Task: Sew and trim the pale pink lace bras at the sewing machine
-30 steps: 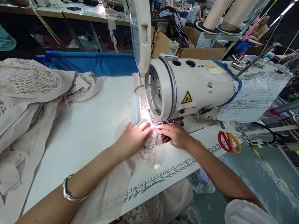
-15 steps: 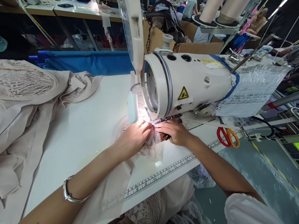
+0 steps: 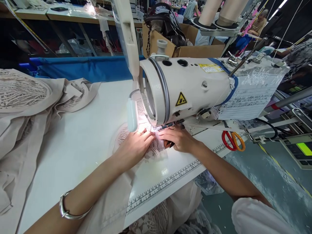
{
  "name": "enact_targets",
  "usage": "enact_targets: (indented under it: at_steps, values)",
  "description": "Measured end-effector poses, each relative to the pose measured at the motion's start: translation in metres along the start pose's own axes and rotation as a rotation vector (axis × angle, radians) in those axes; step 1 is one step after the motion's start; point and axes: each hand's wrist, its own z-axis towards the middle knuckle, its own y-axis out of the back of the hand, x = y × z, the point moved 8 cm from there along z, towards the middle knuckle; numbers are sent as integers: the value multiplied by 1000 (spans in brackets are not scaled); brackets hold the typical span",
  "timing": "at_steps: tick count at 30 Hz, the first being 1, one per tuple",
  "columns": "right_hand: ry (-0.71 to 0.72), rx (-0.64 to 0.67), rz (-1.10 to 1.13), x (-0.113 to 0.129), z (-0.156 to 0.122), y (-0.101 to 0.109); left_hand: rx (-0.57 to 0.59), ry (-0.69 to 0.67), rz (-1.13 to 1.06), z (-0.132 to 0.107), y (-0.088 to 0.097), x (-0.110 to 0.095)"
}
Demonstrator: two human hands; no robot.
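Observation:
Pale pink lace fabric (image 3: pixel 154 150) lies under the needle area of a white sewing machine (image 3: pixel 192 86), lit by its lamp. My left hand (image 3: pixel 135 144) rests on the lace left of the needle, its fingers bent and pressed together on the cloth. Close by on the right, my right hand (image 3: pixel 179 139) has its fingertips pinching the fabric edge beside the presser foot. A dark pointed thing with a brown part shows beneath that palm; its kind is unclear. Sheer cloth (image 3: pixel 117 198) trails from the lace towards my left forearm. The needle tip is lost in glare.
A heap of beige lace garments (image 3: pixel 26 107) covers the table's left side. Scissors with red and orange handles (image 3: pixel 232 140) hang at the right. A printed ruler (image 3: pixel 165 185) runs along the front edge. Behind stand a cardboard box (image 3: pixel 200 50) and thread cones (image 3: pixel 211 13).
The whole view has shifted slightly, so the machine and hands appear a little further left. Both hands keep nearly the same place on the lace beside the needle.

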Motion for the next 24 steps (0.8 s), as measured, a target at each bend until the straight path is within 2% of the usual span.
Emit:
enact_targets:
  at_steps: [5, 9, 13, 16, 19, 21, 24]
  values:
    - [41, -71, -13, 4, -1, 5, 35, 70, 10, -1, -2, 4]
    - [15, -52, -40, 4, 0, 4, 74, 129, 69, 0, -4, 4]
    - [39, -76, -39, 6, 1, 6, 48, 186, 141, 0, -4, 4]
    - [65, -107, -17, 6, 1, 7, -25, 86, 110, 1, -2, -4]
    - [58, -92, 6, 4, 0, 4, -17, -68, -55, 1, -5, -16]
    - [40, -67, 13, 3, 0, 2, 5, -84, -131, 1, -7, -17]
    - [29, -60, 19, 2, -1, 2, 18, -71, -104, 0, -9, -16]
